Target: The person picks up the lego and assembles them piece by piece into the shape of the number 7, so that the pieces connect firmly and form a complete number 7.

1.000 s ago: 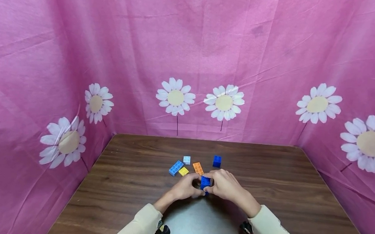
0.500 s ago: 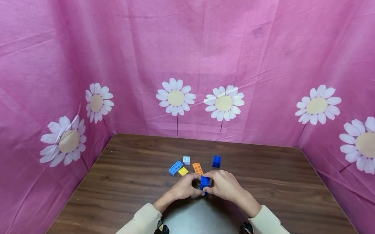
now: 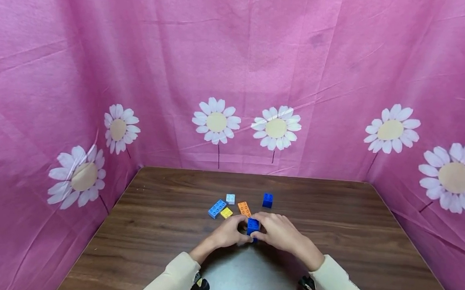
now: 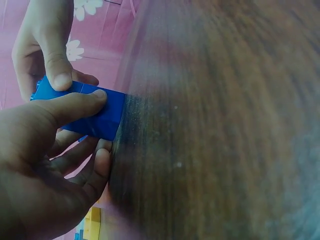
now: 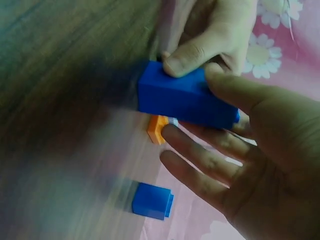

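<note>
A stack of dark blue toy bricks (image 3: pixel 253 225) stands upright on the table between both hands, with a seam across it in the left wrist view. My left hand (image 3: pixel 227 233) grips its lower part, thumb (image 4: pixel 92 101) pressed along the near side. My right hand (image 3: pixel 278 230) pinches the upper part between thumb and fingers. In the right wrist view, two fingers (image 5: pixel 200 162) of that hand stay apart from the stack. Studs show on top of it. Just beyond the hands lies an orange brick (image 3: pixel 244 208), its near end close to the fingers.
Further back on the wooden table (image 3: pixel 153 228) lie a yellow brick (image 3: pixel 226 213), a mid-blue long brick (image 3: pixel 217 209) and a pale blue brick (image 3: pixel 230 199). A separate dark blue brick (image 3: pixel 267 200) stands behind my right hand. Pink flowered cloth (image 3: pixel 245 53) encloses the table's back and sides.
</note>
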Action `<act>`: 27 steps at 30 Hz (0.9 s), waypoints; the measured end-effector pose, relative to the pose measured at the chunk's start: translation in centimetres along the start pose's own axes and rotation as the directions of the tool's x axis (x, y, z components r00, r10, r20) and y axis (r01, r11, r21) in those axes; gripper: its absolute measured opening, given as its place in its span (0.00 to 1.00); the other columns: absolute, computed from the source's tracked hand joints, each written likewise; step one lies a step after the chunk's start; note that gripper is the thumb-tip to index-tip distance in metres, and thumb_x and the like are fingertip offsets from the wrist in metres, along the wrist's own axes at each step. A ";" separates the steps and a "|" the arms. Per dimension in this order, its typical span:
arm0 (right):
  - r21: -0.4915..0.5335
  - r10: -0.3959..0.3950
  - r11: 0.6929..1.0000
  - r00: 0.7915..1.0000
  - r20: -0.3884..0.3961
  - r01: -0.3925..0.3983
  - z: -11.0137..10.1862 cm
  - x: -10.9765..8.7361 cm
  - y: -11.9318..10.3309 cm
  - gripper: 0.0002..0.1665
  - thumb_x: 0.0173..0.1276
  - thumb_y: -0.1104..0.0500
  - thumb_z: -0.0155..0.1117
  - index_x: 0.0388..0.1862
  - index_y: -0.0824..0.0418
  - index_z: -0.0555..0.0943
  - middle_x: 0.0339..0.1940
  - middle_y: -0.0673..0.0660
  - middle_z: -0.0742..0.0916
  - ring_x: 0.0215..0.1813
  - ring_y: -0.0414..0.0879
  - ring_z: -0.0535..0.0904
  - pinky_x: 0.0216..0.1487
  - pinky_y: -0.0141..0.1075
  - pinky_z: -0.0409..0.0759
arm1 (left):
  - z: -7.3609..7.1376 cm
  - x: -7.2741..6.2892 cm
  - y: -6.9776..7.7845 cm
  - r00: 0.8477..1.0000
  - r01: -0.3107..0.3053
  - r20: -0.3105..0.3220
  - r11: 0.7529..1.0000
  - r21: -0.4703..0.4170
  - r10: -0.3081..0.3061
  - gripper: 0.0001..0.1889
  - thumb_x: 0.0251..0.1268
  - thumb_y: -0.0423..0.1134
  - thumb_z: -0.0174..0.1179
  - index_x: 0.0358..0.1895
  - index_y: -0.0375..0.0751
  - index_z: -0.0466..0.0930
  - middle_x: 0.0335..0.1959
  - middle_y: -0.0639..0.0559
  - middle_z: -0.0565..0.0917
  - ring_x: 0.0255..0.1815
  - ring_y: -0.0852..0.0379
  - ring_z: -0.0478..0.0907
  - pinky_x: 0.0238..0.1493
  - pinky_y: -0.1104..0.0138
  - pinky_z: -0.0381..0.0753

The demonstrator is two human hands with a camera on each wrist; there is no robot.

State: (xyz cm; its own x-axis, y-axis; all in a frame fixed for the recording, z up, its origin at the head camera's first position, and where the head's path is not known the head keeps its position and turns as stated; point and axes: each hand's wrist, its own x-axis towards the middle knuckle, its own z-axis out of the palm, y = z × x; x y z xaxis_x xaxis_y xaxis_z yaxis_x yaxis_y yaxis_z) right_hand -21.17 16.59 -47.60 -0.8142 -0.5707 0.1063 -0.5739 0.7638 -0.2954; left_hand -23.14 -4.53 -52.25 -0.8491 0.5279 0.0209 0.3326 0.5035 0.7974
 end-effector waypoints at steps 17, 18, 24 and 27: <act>0.231 -0.031 0.972 0.999 -0.031 0.038 -3.5 -0.2 2.9 0.12 0.75 0.63 0.70 0.55 0.59 0.88 0.43 0.50 0.93 0.44 0.39 0.89 0.44 0.35 0.87 | 0.0 -0.3 0.0 0.999 -0.040 -0.004 0.998 0.040 0.040 0.16 0.62 0.42 0.78 0.46 0.44 0.81 0.42 0.56 0.84 0.43 0.63 0.78 0.48 0.67 0.81; 0.230 -0.026 0.972 0.998 -0.050 0.036 -3.6 -0.1 3.1 0.09 0.75 0.63 0.70 0.52 0.57 0.88 0.41 0.49 0.93 0.40 0.37 0.87 0.41 0.33 0.86 | 0.0 -0.3 0.1 1.000 -0.027 0.000 0.999 0.040 0.027 0.17 0.62 0.43 0.78 0.48 0.44 0.82 0.43 0.56 0.84 0.44 0.63 0.78 0.49 0.67 0.81; 0.248 0.027 0.969 0.993 -0.119 0.004 -3.5 0.5 4.2 0.06 0.79 0.63 0.65 0.45 0.56 0.89 0.33 0.50 0.91 0.30 0.35 0.84 0.31 0.29 0.80 | 0.0 -0.5 0.6 1.000 0.011 -0.010 1.000 -0.025 -0.011 0.29 0.64 0.45 0.77 0.65 0.42 0.78 0.54 0.52 0.83 0.52 0.60 0.80 0.57 0.65 0.83; 0.257 0.042 0.966 0.991 -0.130 -0.007 -3.6 0.9 4.9 0.09 0.81 0.65 0.61 0.48 0.60 0.89 0.34 0.53 0.91 0.31 0.42 0.88 0.32 0.29 0.82 | 0.0 -0.6 0.7 1.000 -0.010 -0.018 0.996 -0.088 0.009 0.27 0.67 0.43 0.75 0.67 0.44 0.78 0.57 0.50 0.84 0.56 0.56 0.83 0.60 0.61 0.84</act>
State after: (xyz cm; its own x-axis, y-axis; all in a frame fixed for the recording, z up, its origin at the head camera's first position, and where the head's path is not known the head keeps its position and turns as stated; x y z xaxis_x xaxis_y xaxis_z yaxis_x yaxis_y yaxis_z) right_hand -25.01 20.90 -45.59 -0.8420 -0.4943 0.2162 -0.5263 0.6645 -0.5306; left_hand -22.39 -4.49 -51.73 -0.8534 0.5197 0.0390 0.3043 0.4361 0.8469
